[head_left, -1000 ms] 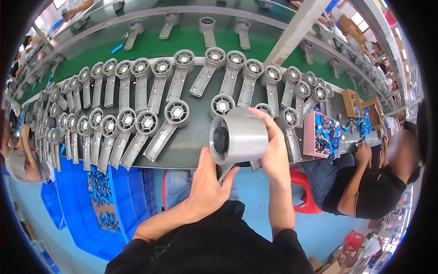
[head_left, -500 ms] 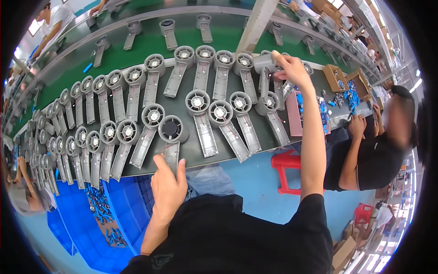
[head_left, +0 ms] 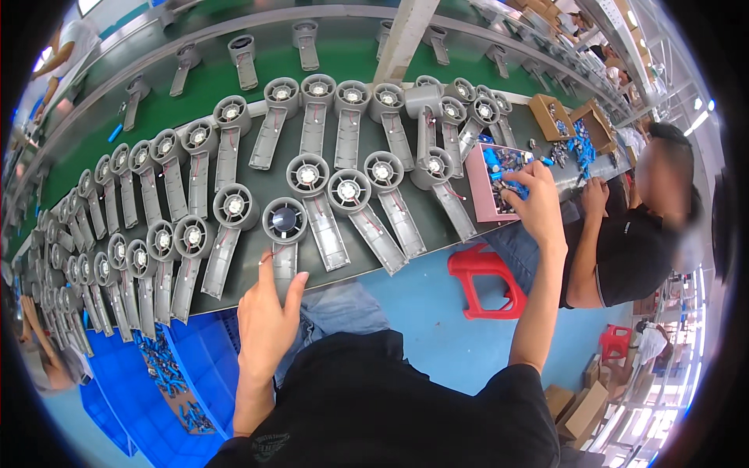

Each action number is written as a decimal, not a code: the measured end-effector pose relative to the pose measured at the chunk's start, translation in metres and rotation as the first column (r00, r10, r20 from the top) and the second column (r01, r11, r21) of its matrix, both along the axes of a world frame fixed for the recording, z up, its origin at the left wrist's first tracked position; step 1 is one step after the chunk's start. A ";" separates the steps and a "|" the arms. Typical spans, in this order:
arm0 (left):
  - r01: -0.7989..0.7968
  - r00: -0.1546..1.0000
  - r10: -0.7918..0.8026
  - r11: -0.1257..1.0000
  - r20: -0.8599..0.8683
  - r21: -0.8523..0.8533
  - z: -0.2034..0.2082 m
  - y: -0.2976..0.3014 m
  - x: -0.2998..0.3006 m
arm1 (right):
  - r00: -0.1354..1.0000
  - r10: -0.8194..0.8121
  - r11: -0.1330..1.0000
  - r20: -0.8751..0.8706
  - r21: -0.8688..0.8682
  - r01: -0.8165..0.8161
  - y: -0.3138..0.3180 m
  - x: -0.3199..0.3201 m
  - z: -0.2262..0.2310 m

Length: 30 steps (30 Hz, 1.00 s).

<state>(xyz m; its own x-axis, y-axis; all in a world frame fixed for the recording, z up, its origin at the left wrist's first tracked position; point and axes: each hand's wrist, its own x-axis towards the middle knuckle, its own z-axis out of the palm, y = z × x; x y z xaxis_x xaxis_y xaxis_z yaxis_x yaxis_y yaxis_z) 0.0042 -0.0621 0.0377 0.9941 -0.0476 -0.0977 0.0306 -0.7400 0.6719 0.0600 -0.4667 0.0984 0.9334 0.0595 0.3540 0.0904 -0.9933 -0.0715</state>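
Head view: fan handle (head_left: 285, 260) between left fingers (head_left: 267, 274).

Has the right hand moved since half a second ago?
Yes. Judged against the pink box, the right hand has moved nearer and rightward, from a far-row gray fan housing to the box.

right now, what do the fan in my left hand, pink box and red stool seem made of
Fan: probably satin grey plastic; moulded shell with thin spokes.
Pink box: matt, card or plastic; flat walls leave it open.
Red stool: likely smooth plastic; rounded one-piece form.
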 end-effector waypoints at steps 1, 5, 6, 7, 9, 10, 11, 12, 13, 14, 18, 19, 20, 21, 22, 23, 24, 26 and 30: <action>0.009 1.000 -0.009 1.000 0.025 0.013 -0.001 0.001 -0.001 | 0.999 0.011 1.000 0.032 0.002 -0.011 -0.006 0.000 -0.004; -0.010 1.000 0.010 1.000 -0.010 -0.023 0.008 0.006 -0.006 | 0.996 -0.084 0.955 0.037 0.288 0.070 -0.026 -0.002 0.001; -0.028 0.997 0.026 0.999 -0.072 -0.024 0.013 0.007 -0.007 | 0.993 -0.118 0.870 0.019 0.483 0.094 -0.032 0.000 0.004; -0.044 0.990 0.040 0.999 -0.135 -0.023 0.015 0.010 -0.009 | 0.990 -0.140 0.734 -0.022 0.669 0.119 -0.039 0.002 0.008; -0.043 0.996 0.044 0.999 -0.077 0.010 0.015 0.018 -0.014 | 0.990 -0.132 0.597 0.039 0.801 0.048 -0.045 0.007 0.019; -0.050 0.999 0.051 0.998 -0.018 0.042 0.014 0.022 -0.016 | 0.984 -0.170 0.549 0.060 0.835 0.044 -0.046 0.009 0.021; -0.069 0.997 0.066 0.996 0.047 0.065 0.016 0.026 -0.018 | 0.984 -0.168 0.550 0.063 0.834 0.041 -0.046 0.010 0.022; -0.071 0.996 0.068 0.995 0.050 0.064 0.022 0.026 -0.019 | 0.985 -0.157 0.393 0.067 0.919 0.000 -0.045 0.011 0.021; -0.127 0.988 0.127 0.992 0.083 -0.003 0.028 0.027 -0.019 | 0.987 -0.144 0.224 0.072 0.974 -0.038 -0.043 0.013 0.021; -0.180 0.976 0.187 0.981 0.113 -0.072 0.032 0.028 -0.019 | 0.987 -0.140 0.224 0.073 0.974 -0.040 -0.038 0.014 0.020; -0.011 0.893 0.074 0.990 0.445 -0.143 0.043 0.018 -0.005 | 0.982 -0.062 0.100 0.178 0.980 -0.171 0.006 0.021 0.026; 0.024 0.899 0.055 0.984 0.435 -0.175 0.045 0.014 -0.002 | 0.979 -0.140 0.347 0.150 0.933 -0.093 0.011 0.021 0.031; 0.022 0.898 0.057 0.984 0.436 -0.174 0.046 0.012 -0.002 | 0.965 -0.222 0.566 0.142 0.825 0.009 0.017 0.023 0.035; 0.056 0.903 0.036 0.978 0.428 -0.200 0.046 0.011 -0.003 | 0.957 -0.258 0.591 0.129 0.805 0.051 0.025 0.025 0.039; 0.089 0.908 0.014 0.970 0.419 -0.226 0.045 0.007 -0.002 | 0.957 -0.258 0.590 0.129 0.806 0.050 0.021 0.029 0.035; 0.097 0.902 0.015 0.967 0.432 -0.235 0.043 0.004 -0.001 | 0.960 -0.251 0.568 0.121 0.822 0.045 0.014 0.034 0.027; 0.097 0.902 0.014 0.967 0.432 -0.234 0.043 0.002 0.002 | 0.963 -0.245 0.545 0.113 0.837 0.040 0.009 0.039 0.024; 0.107 0.901 0.003 0.967 0.434 -0.229 0.043 0.001 0.004 | 0.958 -0.283 0.633 0.053 0.761 0.145 0.010 0.038 0.025; 0.115 0.894 -0.004 0.969 0.448 -0.221 0.042 -0.004 0.008 | 0.960 -0.276 0.464 -0.049 0.868 0.178 0.007 0.034 0.024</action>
